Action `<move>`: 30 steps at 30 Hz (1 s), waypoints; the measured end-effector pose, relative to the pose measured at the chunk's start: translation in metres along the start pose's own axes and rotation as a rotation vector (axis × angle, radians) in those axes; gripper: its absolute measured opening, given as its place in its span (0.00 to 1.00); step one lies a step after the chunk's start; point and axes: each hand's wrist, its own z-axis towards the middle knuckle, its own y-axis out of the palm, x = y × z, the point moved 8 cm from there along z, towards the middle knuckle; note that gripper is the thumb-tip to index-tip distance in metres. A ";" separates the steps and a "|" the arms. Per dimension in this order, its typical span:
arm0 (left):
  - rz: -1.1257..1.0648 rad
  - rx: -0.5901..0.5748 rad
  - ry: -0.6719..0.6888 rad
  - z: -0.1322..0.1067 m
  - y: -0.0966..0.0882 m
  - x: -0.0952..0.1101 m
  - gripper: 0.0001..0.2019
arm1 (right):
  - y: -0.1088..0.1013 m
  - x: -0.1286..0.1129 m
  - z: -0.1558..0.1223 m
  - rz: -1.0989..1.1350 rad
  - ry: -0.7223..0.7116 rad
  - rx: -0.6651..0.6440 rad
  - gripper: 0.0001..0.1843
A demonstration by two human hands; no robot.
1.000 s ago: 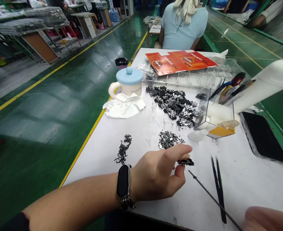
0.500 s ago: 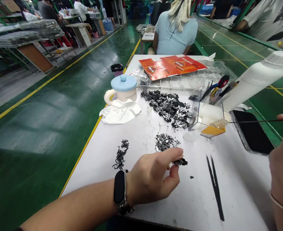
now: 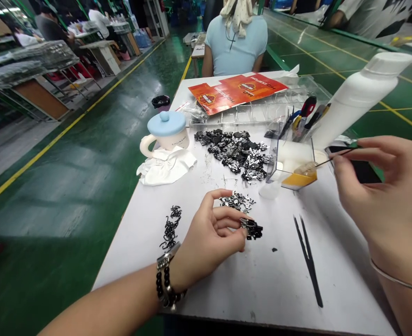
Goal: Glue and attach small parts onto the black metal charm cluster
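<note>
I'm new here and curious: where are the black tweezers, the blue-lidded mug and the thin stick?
black tweezers point(image 3: 307, 259), head view, mid-length of the legs.
blue-lidded mug point(image 3: 166, 123), head view, the lid.
thin stick point(image 3: 332, 158), head view, its shaft.

Bright overhead light, floor glare, warped edges.

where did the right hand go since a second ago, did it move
Yes. The right hand rose from the table's near edge, below the black tweezers, toward the clear box, pinching a thin stick.

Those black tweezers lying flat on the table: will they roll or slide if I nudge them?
The black tweezers look thin and flat, so probably won't roll. On the smooth white table they would likely slide or pivot easily. They seem light, with fine tips that may bend.
</note>
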 end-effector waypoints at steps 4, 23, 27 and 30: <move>-0.184 -0.025 -0.140 0.002 0.001 -0.009 0.28 | -0.018 -0.034 -0.002 0.059 -0.060 0.047 0.23; -0.425 -0.113 -0.368 0.004 0.012 -0.024 0.27 | 0.006 -0.118 -0.053 0.810 -0.200 -0.494 0.19; -0.409 -0.127 -0.380 0.004 0.012 -0.024 0.26 | 0.008 -0.119 -0.053 0.803 -0.197 -0.501 0.17; -0.410 -0.123 -0.373 0.004 0.012 -0.023 0.25 | 0.008 -0.119 -0.053 0.795 -0.200 -0.504 0.17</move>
